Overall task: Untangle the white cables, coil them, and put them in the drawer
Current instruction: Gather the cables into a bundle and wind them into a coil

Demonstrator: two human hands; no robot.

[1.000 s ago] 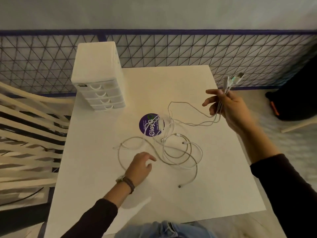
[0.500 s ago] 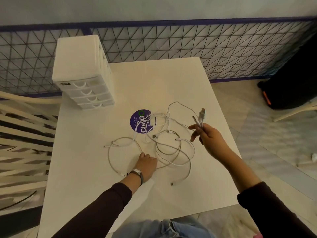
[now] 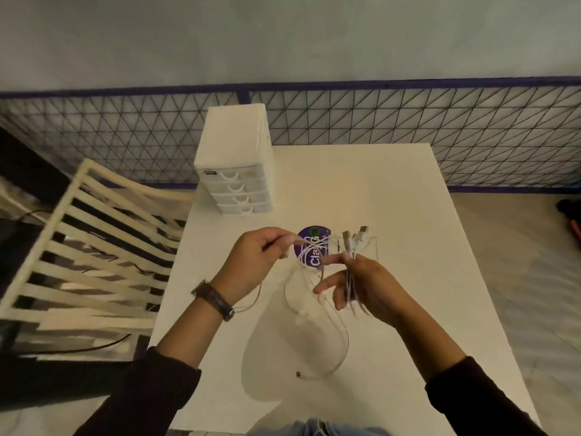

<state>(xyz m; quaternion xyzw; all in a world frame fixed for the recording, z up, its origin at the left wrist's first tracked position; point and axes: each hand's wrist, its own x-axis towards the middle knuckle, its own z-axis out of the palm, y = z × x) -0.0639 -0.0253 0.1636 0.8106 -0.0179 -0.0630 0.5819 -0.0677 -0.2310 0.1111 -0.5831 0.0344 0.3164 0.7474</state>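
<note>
The white cables (image 3: 338, 338) hang in loose tangled loops between both raised hands, and one plug end rests on the white table (image 3: 408, 196). My right hand (image 3: 367, 284) grips a bunch of cable ends, whose USB plugs stick up above the fingers. My left hand (image 3: 254, 262) pinches a cable strand at the same height, a little to the left. A small white drawer unit (image 3: 234, 158) with several shut drawers stands at the table's far left corner.
A round purple sticker (image 3: 312, 250) lies on the table behind the hands. A cream slatted chair (image 3: 94, 247) stands left of the table. A wire-mesh fence (image 3: 408, 121) runs behind it. A dark object (image 3: 570, 209) lies on the floor at far right.
My left hand has left the table and lifted a cable strand. My right hand has come in toward the middle with the plugs. Most of the tangle now hangs off the table.
</note>
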